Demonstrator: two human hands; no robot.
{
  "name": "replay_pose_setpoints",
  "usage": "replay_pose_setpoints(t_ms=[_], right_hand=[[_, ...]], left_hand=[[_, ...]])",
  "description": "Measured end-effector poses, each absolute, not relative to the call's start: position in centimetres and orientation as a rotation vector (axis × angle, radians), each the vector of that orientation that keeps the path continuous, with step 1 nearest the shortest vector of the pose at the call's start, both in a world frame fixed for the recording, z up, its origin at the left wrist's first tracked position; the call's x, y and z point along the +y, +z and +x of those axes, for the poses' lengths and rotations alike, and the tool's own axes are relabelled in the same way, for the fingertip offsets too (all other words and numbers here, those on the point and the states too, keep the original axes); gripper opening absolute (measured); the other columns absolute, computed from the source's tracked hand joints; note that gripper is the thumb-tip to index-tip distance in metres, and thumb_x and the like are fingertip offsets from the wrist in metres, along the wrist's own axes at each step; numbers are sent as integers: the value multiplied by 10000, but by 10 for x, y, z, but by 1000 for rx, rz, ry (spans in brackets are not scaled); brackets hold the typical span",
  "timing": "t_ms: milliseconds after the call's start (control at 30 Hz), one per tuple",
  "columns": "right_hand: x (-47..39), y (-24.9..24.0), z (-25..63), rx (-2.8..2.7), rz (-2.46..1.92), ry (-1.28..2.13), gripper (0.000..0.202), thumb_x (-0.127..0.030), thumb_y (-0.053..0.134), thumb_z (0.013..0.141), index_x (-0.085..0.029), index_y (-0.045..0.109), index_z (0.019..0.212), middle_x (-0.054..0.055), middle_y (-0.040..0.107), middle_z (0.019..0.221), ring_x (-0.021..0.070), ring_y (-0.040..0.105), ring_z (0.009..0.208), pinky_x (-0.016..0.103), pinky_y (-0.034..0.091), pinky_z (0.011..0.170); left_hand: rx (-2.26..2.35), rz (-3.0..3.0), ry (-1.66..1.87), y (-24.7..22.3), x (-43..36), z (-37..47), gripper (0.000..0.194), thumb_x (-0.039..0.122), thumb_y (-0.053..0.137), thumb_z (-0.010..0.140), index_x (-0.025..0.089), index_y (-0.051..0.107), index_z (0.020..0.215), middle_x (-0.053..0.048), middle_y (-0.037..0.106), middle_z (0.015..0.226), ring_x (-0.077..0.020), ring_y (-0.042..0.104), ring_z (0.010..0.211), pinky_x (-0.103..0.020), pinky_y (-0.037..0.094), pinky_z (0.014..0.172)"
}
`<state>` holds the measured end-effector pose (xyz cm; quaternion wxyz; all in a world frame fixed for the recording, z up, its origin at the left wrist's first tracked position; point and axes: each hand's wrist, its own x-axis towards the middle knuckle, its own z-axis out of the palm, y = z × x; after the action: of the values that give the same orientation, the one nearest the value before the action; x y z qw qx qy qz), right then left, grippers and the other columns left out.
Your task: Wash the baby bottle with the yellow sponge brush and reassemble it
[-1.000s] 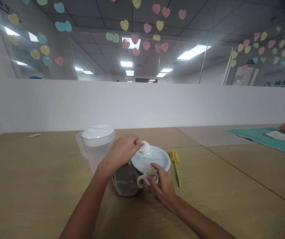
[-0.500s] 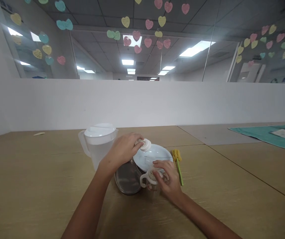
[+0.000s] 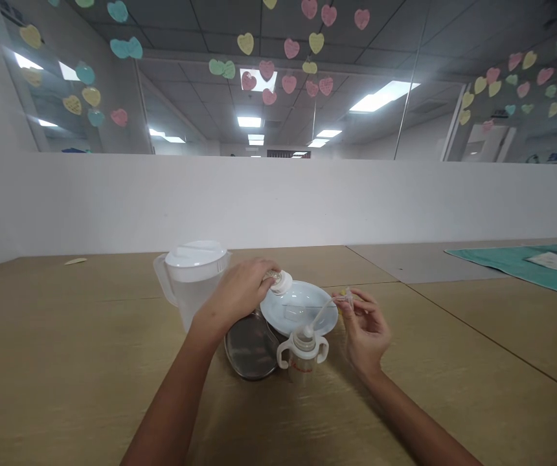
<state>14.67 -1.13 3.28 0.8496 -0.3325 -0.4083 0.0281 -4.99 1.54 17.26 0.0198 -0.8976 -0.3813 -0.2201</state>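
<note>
Left hand (image 3: pixel 242 289) grasping a white bottle cap (image 3: pixel 284 283) mid-frame, right hand (image 3: pixel 366 329) pinching a translucent straw (image 3: pixel 322 312) right of centre, its lower end at the mouth of a two-handled baby bottle (image 3: pixel 304 354), lower centre, pale plate (image 3: pixel 272 312) behind

Tan counter (image 3: pixel 89 356) is carrying lidded pitcher (image 3: pixel 193 278) L of ctr; metal dish (image 3: pixel 250 349) is sitting nr it; 2-handled bottle (image 3: pixel 302 354) is standing upright, w/ white bowl (image 3: pixel 310 292) behind; teal cloth (image 3: pixel 495 262) is lying far R.
</note>
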Motion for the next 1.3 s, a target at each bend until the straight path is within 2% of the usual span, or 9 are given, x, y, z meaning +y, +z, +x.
replay_pose_setpoints(t_ms=[133, 433, 600, 733, 833, 967, 1100, 1200, 1300], right_hand=[[-2, 30, 153, -749, -736, 16, 191, -303, 713, 673, -156, 619, 750, 93, 593, 1008, 214, 611, 954, 405, 524, 799], [29, 2, 175, -639, -860, 227, 311, -380, 739, 628, -143, 624, 793, 108, 606, 1074, 207, 622, 960, 369, 502, 840], [40, -10, 186, -716, -949, 207, 359, -431, 732, 613, -142, 648, 807, 116, 598, 1080, 206, 611, 959, 372, 498, 841], [42, -15, 187, -875, -1012, 189, 363, -455, 698, 647, -141, 662, 823, 119, 614, 1004, 216, 608, 934, 381, 522, 801], [40, -14, 185, -1082, -1066, 167, 307, -432, 645, 707, -160, 683, 844, 126, 607, 1029, 223, 609, 925, 404, 534, 788], [35, -12, 182, -1455, -1154, 48, 209, -290, 565, 748, -208, 708, 878, 106, 625, 1085, 247, 596, 997, 487, 473, 894], [31, -10, 183, -1671, -1205, 45, 273, -180, 486, 728, -219, 712, 877, 71, 639, 1111, 259, 553, 1098, 532, 409, 952], [25, -6, 184, -1633, -1166, 7, 301, -220, 445, 797, -216, 667, 1001, 70, 636, 1123, 245, 548, 1105, 515, 403, 961], [15, 0, 184, -1585, -1055, -73, 370, -304, 448, 845, -201, 546, 1186, 95, 603, 1176, 239, 540, 1112, 463, 423, 949]], left_hand=[[-1179, -2795, -668, 172, 16, -50, 313, 225, 356, 872, 210, 604, 1062, -23, 631, 1125, -195, 576, 1013, -290, 443, 830], [-1183, -2806, -616, 169, 18, -51, 309, 221, 369, 855, 208, 612, 1047, -31, 644, 1086, -199, 584, 980, -286, 442, 779], [-1216, -2838, -611, 171, 15, -49, 299, 244, 383, 854, 211, 621, 1031, -41, 641, 1089, -204, 579, 982, -283, 436, 760], [-1260, -2842, -594, 174, 11, -47, 302, 278, 382, 855, 197, 629, 1007, -57, 647, 1053, -205, 588, 932, -279, 431, 717], [-1274, -2835, -576, 175, 10, -45, 296, 296, 384, 854, 188, 637, 963, -60, 655, 1005, -200, 592, 883, -273, 424, 686], [-1284, -2828, -561, 175, 10, -44, 273, 299, 398, 853, 182, 635, 920, -57, 662, 955, -189, 595, 837, -259, 410, 649], [-1279, -2812, -522, 173, 11, -42, 267, 303, 397, 868, 170, 628, 870, -56, 668, 910, -180, 601, 799, -250, 399, 612], [-1264, -2746, -494, 167, 11, -33, 266, 296, 383, 890, 166, 615, 900, -59, 667, 912, -174, 609, 796, -252, 412, 616], [-1104, -2660, -412, 154, 7, -12, 249, 251, 371, 909, 161, 602, 933, -77, 654, 937, -186, 617, 843, -269, 442, 648]])
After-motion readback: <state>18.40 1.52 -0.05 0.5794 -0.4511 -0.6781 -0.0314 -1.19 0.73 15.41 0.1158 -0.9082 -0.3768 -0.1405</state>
